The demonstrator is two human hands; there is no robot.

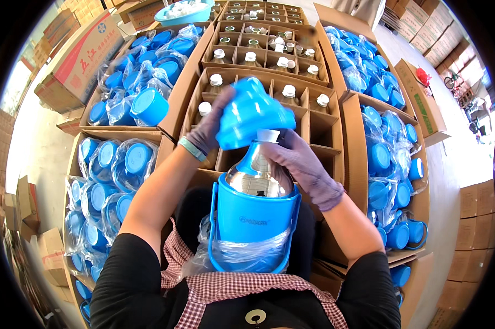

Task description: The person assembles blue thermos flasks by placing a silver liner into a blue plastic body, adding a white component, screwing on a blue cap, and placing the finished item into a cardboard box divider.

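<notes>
On my lap stands a blue thermos body [254, 211] with a bail handle and clear plastic film around its lower part. Inside it sits a silvered glass liner [258, 178], its shoulder and neck showing above the rim, with a white stopper [267, 135] on top. My left hand [210, 125], in a grey glove, is closed on a blue plastic thermos top [253, 115], blurred by motion, just above and behind the stopper. My gloved right hand [305, 164] has its fingers at the liner's neck, right below the stopper; some fingertips are hidden.
Ahead, a divided carton [339, 142] holds liners with white stoppers; another divided carton [269, 68] stands beyond. Cartons of bagged blue thermos parts line the left [116, 131] and right [357, 175]. A light-blue basin [182, 17] of white pieces is at the far left.
</notes>
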